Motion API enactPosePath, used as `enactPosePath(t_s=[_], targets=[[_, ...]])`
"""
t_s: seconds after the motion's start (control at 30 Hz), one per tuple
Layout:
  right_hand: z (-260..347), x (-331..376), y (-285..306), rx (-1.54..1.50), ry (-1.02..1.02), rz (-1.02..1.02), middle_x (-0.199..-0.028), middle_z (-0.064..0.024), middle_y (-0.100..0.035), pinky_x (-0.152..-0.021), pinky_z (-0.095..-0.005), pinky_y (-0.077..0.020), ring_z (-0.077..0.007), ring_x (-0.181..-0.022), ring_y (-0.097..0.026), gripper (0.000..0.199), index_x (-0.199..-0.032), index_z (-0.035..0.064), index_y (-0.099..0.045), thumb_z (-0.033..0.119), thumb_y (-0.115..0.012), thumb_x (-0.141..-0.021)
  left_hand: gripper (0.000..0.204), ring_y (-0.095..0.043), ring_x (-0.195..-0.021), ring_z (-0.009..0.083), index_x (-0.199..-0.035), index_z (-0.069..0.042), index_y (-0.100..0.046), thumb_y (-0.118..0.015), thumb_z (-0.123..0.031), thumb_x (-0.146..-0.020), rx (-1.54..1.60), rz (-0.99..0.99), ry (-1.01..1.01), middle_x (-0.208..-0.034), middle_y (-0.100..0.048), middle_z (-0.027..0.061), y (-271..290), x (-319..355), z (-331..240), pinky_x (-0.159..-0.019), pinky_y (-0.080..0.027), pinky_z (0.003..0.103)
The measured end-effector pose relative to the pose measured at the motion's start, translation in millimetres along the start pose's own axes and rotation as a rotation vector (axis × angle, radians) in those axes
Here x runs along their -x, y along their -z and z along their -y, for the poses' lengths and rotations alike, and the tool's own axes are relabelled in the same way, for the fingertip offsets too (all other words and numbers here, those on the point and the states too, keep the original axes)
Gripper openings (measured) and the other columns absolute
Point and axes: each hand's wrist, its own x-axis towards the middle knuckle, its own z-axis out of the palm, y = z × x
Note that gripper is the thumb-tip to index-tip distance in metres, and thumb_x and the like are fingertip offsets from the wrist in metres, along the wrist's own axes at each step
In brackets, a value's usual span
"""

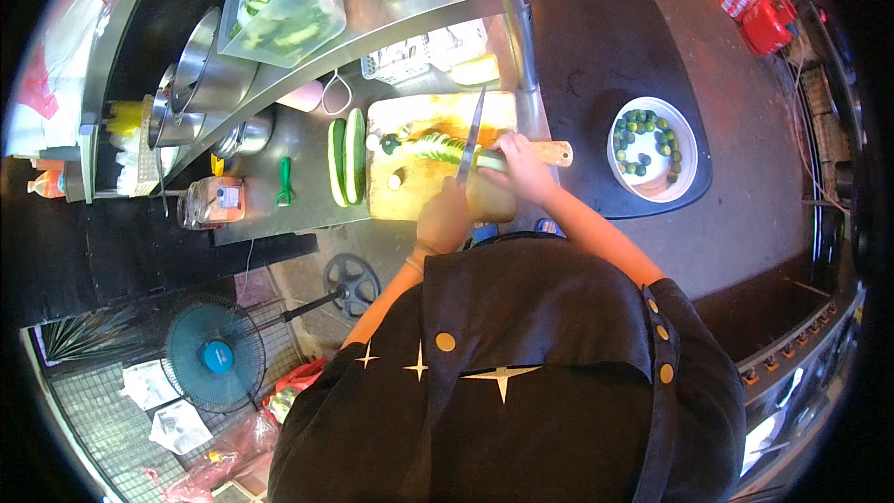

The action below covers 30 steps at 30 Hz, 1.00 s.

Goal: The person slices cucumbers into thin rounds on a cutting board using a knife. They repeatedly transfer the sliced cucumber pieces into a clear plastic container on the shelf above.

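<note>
- The left hand is closed around the handle end of a long knife, its blade pointing away across a partly sliced cucumber.
- The right hand grips that cucumber's uncut end, probably to keep it from rolling; the fingers sit just beside the blade.
- Beneath both hands, the cutting board likely shields the steel counter.
- Left of the left hand lie two uncut cucumbers, side by side, perhaps kept within reach, then a green peeler.
- Right of the right hand, a dark table bears a white bowl, whose wall seems to contain small round green fruits.
- Behind the left hand, nearer the body, a fan stands below counter level.
</note>
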Motion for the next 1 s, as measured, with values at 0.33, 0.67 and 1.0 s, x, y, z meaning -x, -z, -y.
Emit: enactPosePath(t_s=[0.33,0.67,1.0], targets=[[-7.8,3.7,0.7,-0.073,0.007,0.017,-0.095,-0.019,-0.048,-0.087,-0.0431,-0.0383,-0.0373,-0.095,-0.047,0.028,-0.096,0.0016,-0.046,0.02,-0.057,-0.078,0.027,-0.06,-0.069,0.045,-0.094,-0.004,-0.044,-0.04,-0.031,-0.094,-0.018,0.032,0.08,-0.071,-0.06,0.0267,-11.8,6.1,-1.9,-0.061,-0.045,0.055],[-6.8,3.5,-4.5,-0.063,0.011,-0.007,-0.095,-0.0194,-0.048,-0.088,-0.0426,-0.0384,-0.0375,-0.096,-0.047,0.028,-0.097,0.0004,-0.046,0.019,-0.058,-0.078,0.026,-0.06,-0.07,0.0442,-0.093,-0.003,-0.044,-0.041,-0.029,-0.094,0.009,0.03,0.017,-0.071,-0.06,0.0258,-16.8,6.9,1.9,-0.061,-0.046,0.054],[-8.0,3.7,-2.8,-0.003,-0.005,0.063,-0.094,-0.0202,-0.048,-0.086,-0.0433,-0.0388,-0.0386,-0.094,-0.048,0.03,-0.097,-0.001,-0.048,0.02,-0.06,-0.08,0.023,-0.062,-0.072,0.0413,-0.095,-0.002,-0.046,-0.04,-0.024,-0.093,0.04,0.006,-0.112,-0.074,-0.062,0.0234,-49.1,-20.3,18.7,-0.064,-0.048,0.05]])
